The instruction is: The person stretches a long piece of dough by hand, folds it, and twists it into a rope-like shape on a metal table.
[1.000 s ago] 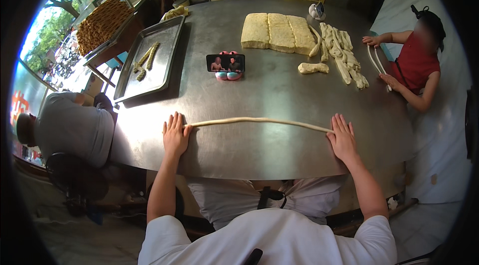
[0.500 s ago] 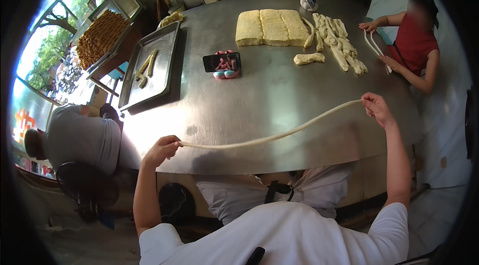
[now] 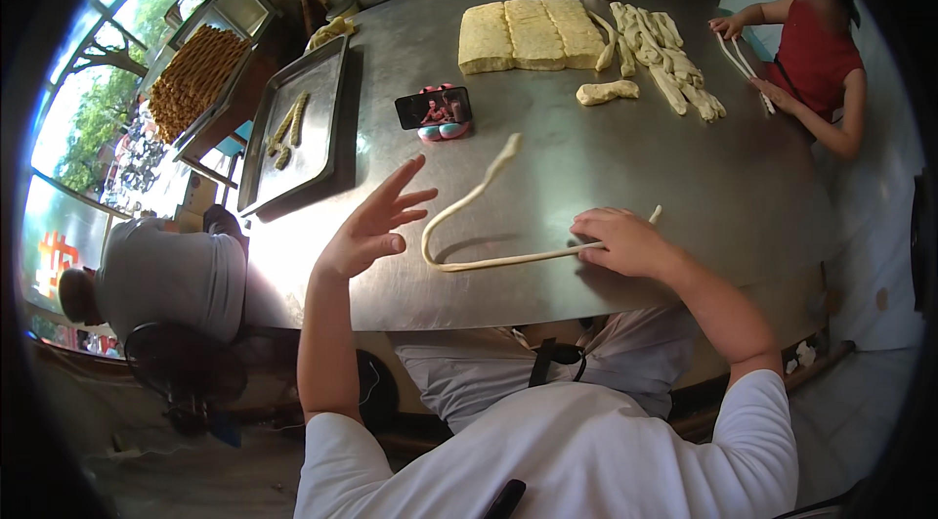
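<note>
A long thin dough rope [image 3: 508, 263] bends in a hook above the steel table, its loose left end pointing to the far side. A shadow beside the bend suggests that part is off the surface; I cannot tell how far. My right hand [image 3: 625, 240] lies palm down over the rope near its right end, fingers nearly flat, and a short tip sticks out past it. My left hand [image 3: 376, 226] is raised left of the bend with its fingers spread, holding nothing and apart from the dough.
On the steel table [image 3: 391, 167] are a scored dough slab [image 3: 532, 35], piled dough strips [image 3: 664, 60], a short dough piece [image 3: 606, 92], a propped phone [image 3: 434, 108] and a metal tray [image 3: 332, 99]. At the right a co-worker [image 3: 826, 50] handles thin dough strands. Another person [image 3: 171, 275] is at the left.
My left hand has let go of the rope's left end and opened. That end has swung away toward the far side. My right hand has come left and down onto the rope.
</note>
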A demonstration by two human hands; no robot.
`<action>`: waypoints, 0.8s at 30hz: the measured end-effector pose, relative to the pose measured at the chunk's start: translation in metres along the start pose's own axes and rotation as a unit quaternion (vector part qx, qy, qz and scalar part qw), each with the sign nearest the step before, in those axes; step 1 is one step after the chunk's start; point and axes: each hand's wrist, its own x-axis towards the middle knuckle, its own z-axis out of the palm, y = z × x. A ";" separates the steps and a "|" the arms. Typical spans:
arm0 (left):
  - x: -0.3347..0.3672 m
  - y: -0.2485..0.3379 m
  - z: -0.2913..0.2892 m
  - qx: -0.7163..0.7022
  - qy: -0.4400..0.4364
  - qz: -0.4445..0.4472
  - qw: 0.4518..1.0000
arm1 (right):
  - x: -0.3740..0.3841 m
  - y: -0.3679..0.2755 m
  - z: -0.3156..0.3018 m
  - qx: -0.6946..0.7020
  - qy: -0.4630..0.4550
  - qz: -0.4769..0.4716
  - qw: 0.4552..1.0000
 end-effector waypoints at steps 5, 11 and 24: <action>-0.016 -0.138 0.083 0.669 0.078 -0.038 0.738 | 0.025 0.054 0.005 -0.267 0.265 -0.122 0.919; -0.044 -0.168 0.088 -0.014 0.200 -0.132 0.971 | 0.021 0.095 -0.005 -0.004 0.170 0.093 0.981; -0.026 -0.135 0.046 0.558 0.219 -0.228 0.768 | -0.017 0.059 0.031 -0.208 0.172 0.197 0.943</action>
